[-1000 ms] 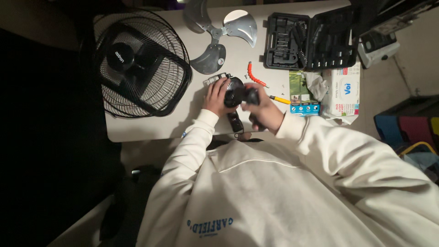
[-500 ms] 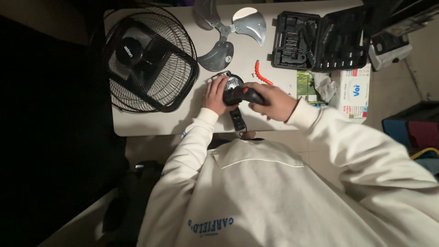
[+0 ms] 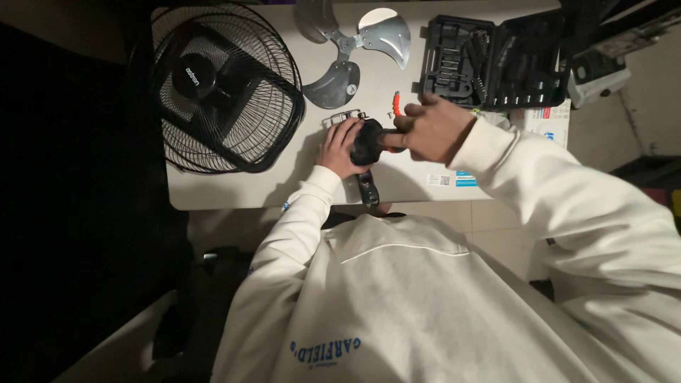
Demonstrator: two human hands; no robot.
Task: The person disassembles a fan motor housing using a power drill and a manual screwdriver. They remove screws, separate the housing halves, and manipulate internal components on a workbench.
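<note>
On the white table [image 3: 241,188] my left hand [image 3: 341,146] cups a black, rounded motor housing [image 3: 367,140] from the left. My right hand [image 3: 431,128] is closed on a dark tool handle pressed against the housing's right side. A black stalk [image 3: 367,190] hangs from the housing over the table's near edge. A ring-shaped metal part [image 3: 339,117] lies just behind my left fingers. An orange-handled tool [image 3: 396,103] lies beyond the housing.
A black wire fan guard with a dark hub [image 3: 221,89] fills the table's left side. A grey three-blade fan propeller [image 3: 349,50] lies at the back. An open black tool case [image 3: 489,62] sits at the back right, with cardboard boxes [image 3: 540,117] beside it.
My right hand has risen and shifted toward the tool case side while still at the housing. The view has moved, so the table appears lower. My left hand stays on the housing.
</note>
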